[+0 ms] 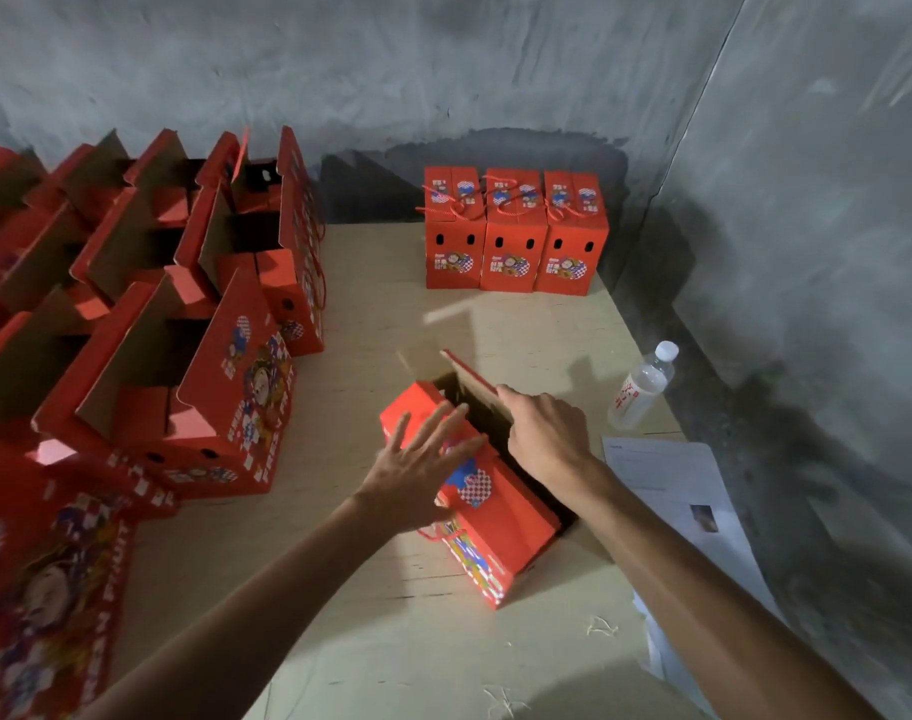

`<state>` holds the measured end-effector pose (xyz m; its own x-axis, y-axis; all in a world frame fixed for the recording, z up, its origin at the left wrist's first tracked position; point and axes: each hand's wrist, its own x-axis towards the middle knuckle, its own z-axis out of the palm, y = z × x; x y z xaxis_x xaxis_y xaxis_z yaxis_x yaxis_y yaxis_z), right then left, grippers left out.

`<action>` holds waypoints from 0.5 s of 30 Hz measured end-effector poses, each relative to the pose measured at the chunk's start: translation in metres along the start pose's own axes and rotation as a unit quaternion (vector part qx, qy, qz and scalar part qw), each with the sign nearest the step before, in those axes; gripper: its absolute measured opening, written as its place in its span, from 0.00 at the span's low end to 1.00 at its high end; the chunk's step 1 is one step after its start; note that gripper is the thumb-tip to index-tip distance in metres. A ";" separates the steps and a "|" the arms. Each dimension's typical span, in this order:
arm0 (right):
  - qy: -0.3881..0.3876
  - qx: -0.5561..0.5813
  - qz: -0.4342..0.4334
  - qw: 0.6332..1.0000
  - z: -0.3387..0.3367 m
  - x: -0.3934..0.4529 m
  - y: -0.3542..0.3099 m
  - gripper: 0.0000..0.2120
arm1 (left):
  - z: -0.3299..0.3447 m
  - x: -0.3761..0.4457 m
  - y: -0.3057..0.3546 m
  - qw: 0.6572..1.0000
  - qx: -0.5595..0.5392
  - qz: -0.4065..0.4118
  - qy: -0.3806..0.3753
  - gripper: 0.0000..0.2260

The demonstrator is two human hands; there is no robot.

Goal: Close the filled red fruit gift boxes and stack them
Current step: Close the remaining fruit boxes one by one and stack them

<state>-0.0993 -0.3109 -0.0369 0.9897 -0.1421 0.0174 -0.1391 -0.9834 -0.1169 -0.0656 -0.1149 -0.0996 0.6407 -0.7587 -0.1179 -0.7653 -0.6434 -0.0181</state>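
A red fruit gift box stands on the wooden table in front of me, its top partly open. My left hand lies flat with spread fingers on the left top flap, which is folded down. My right hand presses against the raised right flap, whose brown inside faces the dark opening. Three closed red boxes with rope handles stand side by side at the back of the table.
Several open red boxes with raised flaps fill the left side. A clear water bottle stands at the right edge, with white papers beside it. Grey concrete walls close in the back and right.
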 end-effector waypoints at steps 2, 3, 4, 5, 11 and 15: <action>0.015 -0.003 -0.023 1.000 0.006 0.008 -0.004 0.28 | 0.003 0.010 0.011 0.999 0.019 0.030 -0.015 0.45; 0.025 0.001 -0.032 0.999 0.009 0.010 -0.004 0.28 | 0.006 0.013 0.016 0.999 0.010 0.029 -0.024 0.44; 0.036 0.007 -0.042 0.998 0.012 0.012 -0.003 0.28 | 0.008 0.013 0.019 0.999 -0.014 0.019 -0.025 0.43; 0.051 0.015 -0.057 0.997 0.015 0.014 -0.003 0.28 | 0.011 0.013 0.021 0.999 -0.041 0.007 -0.017 0.42; 0.181 0.058 -0.133 0.973 0.032 0.003 0.001 0.16 | 0.022 -0.001 0.027 0.992 -0.120 -0.038 -0.009 0.40; 0.289 0.031 -0.002 0.957 0.039 -0.022 0.038 0.20 | 0.032 -0.011 0.030 0.986 -0.155 -0.058 0.016 0.39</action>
<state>-0.1246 -0.3409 -0.0806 0.8036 -0.1945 0.5625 -0.1145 -0.9780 -0.1745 -0.0976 -0.1222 -0.1304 0.7282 -0.6777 -0.1024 -0.6338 -0.7227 0.2758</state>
